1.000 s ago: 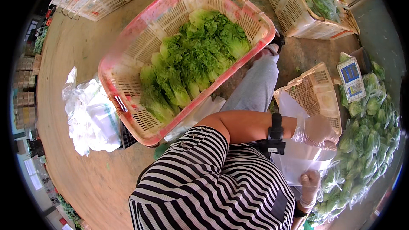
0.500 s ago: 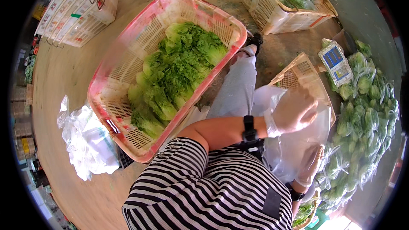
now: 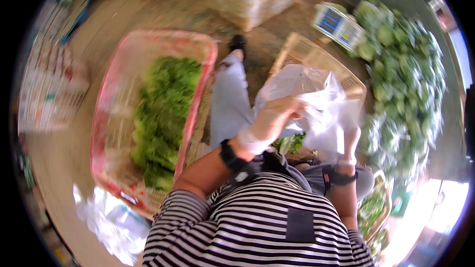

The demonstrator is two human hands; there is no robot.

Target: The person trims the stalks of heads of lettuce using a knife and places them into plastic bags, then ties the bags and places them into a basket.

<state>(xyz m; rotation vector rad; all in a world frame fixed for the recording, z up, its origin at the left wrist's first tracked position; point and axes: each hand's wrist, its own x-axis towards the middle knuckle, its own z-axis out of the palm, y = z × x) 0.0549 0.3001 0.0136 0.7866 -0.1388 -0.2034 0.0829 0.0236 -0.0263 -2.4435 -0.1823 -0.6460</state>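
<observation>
A clear plastic bag [image 3: 314, 86] spreads between my two gloved hands, above a beige crate [image 3: 291, 49]. My left hand [image 3: 272, 122] is closed, its thumb and fingers pinching the bag's near-left edge. At the bag's right edge, my right hand [image 3: 351, 143] grips the plastic; its fingers are blurred and partly covered by the film. Leafy greens [image 3: 292, 143] show just below the bag, close to my lap. To the left, lettuce [image 3: 168, 104] lies heaped in a large crate with a red rim [image 3: 210, 64].
Bagged greens [image 3: 405, 94] are piled along the right side, with a digital scale [image 3: 339, 25] near their far end. Another crate [image 3: 267, 7] of greens stands ahead. Loose plastic bags [image 3: 111, 222] lie at lower left, stacked white crates [image 3: 52, 86] at far left.
My left hand has come down and left, now pinching the bag's edge. The bag has lifted and bunched up, uncovering greens below. My right hand has risen. The view has turned.
</observation>
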